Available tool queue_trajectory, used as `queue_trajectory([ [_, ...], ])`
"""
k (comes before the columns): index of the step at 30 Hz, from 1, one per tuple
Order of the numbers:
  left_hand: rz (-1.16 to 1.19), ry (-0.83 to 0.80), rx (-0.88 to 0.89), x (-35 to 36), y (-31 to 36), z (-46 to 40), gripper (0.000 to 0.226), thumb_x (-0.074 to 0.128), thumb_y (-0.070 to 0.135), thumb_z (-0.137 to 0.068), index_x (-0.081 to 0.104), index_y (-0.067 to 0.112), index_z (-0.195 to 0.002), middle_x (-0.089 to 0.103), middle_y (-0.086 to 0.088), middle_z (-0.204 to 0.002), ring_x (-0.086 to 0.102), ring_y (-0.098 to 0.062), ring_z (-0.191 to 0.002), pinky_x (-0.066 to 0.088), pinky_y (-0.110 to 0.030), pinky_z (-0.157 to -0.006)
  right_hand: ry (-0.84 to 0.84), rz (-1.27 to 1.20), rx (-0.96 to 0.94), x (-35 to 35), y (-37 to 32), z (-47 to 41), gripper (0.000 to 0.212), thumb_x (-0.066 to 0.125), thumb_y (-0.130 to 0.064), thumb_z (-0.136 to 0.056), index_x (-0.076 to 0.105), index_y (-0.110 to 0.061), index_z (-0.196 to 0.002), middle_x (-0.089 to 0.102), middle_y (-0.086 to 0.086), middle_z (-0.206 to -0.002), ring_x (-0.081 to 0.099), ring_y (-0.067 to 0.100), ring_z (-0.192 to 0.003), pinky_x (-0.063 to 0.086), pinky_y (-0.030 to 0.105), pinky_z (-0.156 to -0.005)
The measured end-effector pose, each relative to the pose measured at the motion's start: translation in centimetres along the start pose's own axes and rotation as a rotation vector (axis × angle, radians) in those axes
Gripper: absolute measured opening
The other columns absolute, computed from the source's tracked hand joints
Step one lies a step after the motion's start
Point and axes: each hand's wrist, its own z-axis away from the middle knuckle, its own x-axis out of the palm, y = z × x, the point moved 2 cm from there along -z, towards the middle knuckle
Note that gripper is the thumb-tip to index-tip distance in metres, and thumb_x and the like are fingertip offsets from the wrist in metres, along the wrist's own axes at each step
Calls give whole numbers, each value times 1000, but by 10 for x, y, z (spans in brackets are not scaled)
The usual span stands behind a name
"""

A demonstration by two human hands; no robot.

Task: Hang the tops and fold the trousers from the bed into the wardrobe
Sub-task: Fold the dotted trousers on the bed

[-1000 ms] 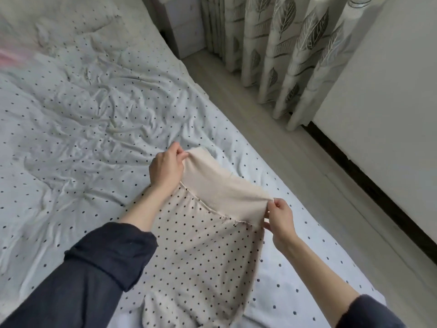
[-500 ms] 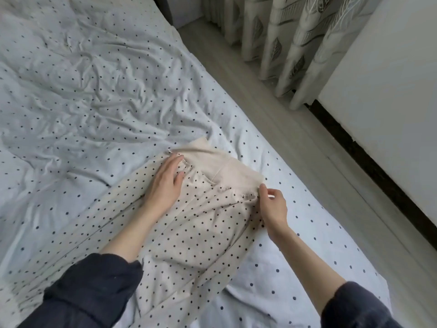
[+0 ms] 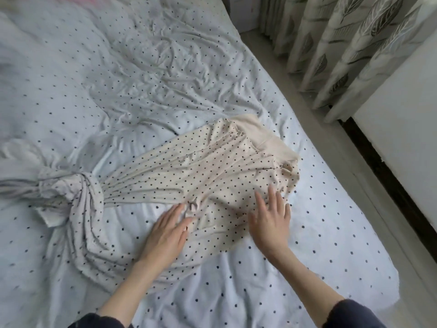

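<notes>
The dotted trousers (image 3: 189, 176) lie on the bed (image 3: 118, 79), legs bunched far left, waistband up right. Left hand (image 3: 165, 235) is flat at the crotch, right hand (image 3: 269, 223) flat by the hip. Both fingers straight, gripping nothing.

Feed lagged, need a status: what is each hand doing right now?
Left hand: open, fingers flat on the dotted trousers.
Right hand: open, fingers spread flat on the trousers.
</notes>
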Motion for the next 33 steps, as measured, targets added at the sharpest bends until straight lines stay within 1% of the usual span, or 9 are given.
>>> queue_trajectory([
  [3, -13, 8, 28, 1, -15, 39, 31, 81, 35, -64, 71, 27, -91, 66, 7, -98, 65, -13, -92, 51, -29, -86, -105, 154, -346, 23, -37, 27, 51, 78, -34, -69, 61, -20, -115, 61, 5, -119, 52, 28, -123, 34, 62, -102],
  [5, -49, -35, 19, -5, -22, 50, 26, 77, 42, -67, 70, 28, -87, 62, 15, -87, 60, -6, -84, 46, -20, -83, -262, 195, -430, 33, -59, 40, 49, 62, -40, -85, 49, -23, -129, 57, 1, -124, 44, 22, -129, 13, 61, -112],
  [7, -35, -92, 0, -13, -29, 55, 23, 63, 40, -84, 65, 25, -101, 61, 13, -98, 55, -9, -97, 34, -22, -91, -374, 182, -434, 44, -78, 48, 46, 46, -41, -94, 38, -22, -135, 54, 1, -129, 40, 20, -130, -1, 52, -115],
  [12, -61, -237, -25, -22, -38, 66, 24, 47, 29, -96, 55, 18, -116, 52, 4, -116, 53, -15, -104, 38, -27, -82, -413, 150, -571, 47, -113, 65, 26, 46, -16, -92, 54, -13, -117, 60, 6, -115, 52, 25, -112, 31, 33, -96],
  [15, -63, -234, -36, -21, -43, 77, 26, 47, 23, -95, 52, 18, -120, 51, 5, -119, 51, -12, -108, 40, -26, -84, -377, 59, -600, 44, -115, 72, 19, 49, -16, -92, 62, -8, -104, 62, 9, -104, 56, 29, -101, 34, 30, -80],
  [18, -47, -170, -63, -22, -44, 90, 28, 45, 20, -94, 50, 20, -123, 57, 7, -119, 52, -9, -108, 41, -24, -91, -318, 41, -595, 37, -112, 76, 15, 50, -14, -89, 61, -7, -96, 61, 8, -98, 57, 29, -93, 28, 27, -66],
  [23, -48, 78, -230, -51, -41, 109, 24, 48, 14, -93, 47, 9, -117, 58, -1, -111, 60, -16, -90, 35, -22, -63, -271, 12, -572, 5, -107, 85, 13, 49, -19, -93, 57, -11, -90, 56, 2, -89, 55, 24, -86, 25, 28, -61],
  [26, -44, 207, -296, -74, -44, 118, 23, 57, 8, -88, 47, 4, -109, 61, -7, -100, 60, -22, -70, 35, -26, -55, -192, -1, -558, -17, -108, 84, 16, 48, -20, -94, 50, -16, -79, 55, 0, -82, 51, 23, -75, 29, 29, -58],
  [33, -179, 324, -364, -126, -41, 159, 40, 80, 8, -64, 64, 9, -101, 63, -12, -88, 60, -26, -46, 39, -26, -43, -47, 11, -522, -68, -117, 86, 15, 44, -16, -94, 53, -16, -81, 64, 4, -86, 57, 27, -72, 35, 29, -55],
])
